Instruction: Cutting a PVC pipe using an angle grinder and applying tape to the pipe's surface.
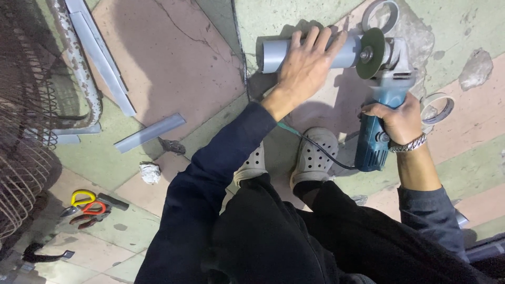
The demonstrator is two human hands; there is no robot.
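Here, a grey plastic pipe (310, 52) lies on the tiled floor (173, 58), pinned under the left hand (307, 66).
Its fingers (311, 39) spread flat over the pipe; the right hand (400, 121) grips a blue angle grinder (381, 113), whose green cutting disc (371, 52) touches the pipe's end.

Left hand (305, 66) presses the grey pipe (310, 52) down while right hand (397, 121) grips the blue angle grinder (376, 137)
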